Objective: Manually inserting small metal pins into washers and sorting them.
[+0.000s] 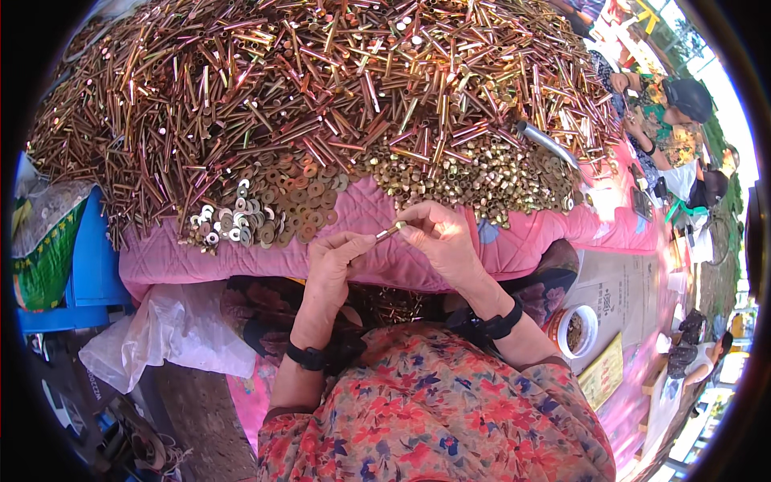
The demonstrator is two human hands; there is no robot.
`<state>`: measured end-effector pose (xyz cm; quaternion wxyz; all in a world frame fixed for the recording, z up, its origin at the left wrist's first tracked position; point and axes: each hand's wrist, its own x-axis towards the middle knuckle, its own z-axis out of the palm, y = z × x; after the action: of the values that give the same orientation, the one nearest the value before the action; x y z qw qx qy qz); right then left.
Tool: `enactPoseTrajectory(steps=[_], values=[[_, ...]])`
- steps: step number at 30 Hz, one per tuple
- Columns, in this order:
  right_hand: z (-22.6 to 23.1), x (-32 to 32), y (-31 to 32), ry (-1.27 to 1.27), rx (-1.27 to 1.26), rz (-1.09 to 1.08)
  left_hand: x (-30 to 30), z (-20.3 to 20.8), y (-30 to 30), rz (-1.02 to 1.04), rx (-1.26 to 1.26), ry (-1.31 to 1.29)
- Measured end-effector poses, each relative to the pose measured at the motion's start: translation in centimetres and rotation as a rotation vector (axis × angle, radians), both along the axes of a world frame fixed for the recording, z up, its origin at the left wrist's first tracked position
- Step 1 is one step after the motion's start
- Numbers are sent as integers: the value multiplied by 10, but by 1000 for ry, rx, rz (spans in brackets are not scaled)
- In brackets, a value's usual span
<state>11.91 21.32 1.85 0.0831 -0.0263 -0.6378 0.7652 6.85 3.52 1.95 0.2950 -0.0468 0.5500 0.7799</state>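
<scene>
Between my two hands is a slim metal bolt (pixel 386 234), tilted up toward the right. My left hand (pixel 328 265) pinches its lower end between thumb and fingers. At the upper end, the thumb and fingertips of my right hand (pixel 440 241) close on a small pale-gold piece, which looks like a nut. Just beyond my hands, on a pink quilted cloth (pixel 361 205), flat round washers (pixel 293 197) lie in a heap to the left. A pile of small brass-coloured nuts (pixel 474 178) lies to the right. Behind them spreads a large mound of copper-coloured metal bolts (pixel 321 96).
A grey metal tube (pixel 548 145) rests at the mound's right edge. To the left stand a blue bin (pixel 90 257) and a green sack (pixel 50 249); crumpled clear plastic (pixel 169 337) hangs nearby. A white tub (pixel 589 331) is at right. Other people sit far right.
</scene>
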Motion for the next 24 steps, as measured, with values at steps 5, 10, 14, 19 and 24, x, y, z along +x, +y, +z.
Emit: enactPoseTrajectory(steps=[5,10,14,19,24], values=[[3,4,-5,-61,66,-23,1,3,0,-2,-43,68],[11,5,4,-155,469,65,3,0,-1,-37,-142,266],[3,5,4,-212,261,60,3,0,0,-51,-109,256],[13,3,6,-37,611,66,5,-3,-1,-40,-75,194],[8,6,-2,-20,373,21,2,-1,-2,-48,-63,157]])
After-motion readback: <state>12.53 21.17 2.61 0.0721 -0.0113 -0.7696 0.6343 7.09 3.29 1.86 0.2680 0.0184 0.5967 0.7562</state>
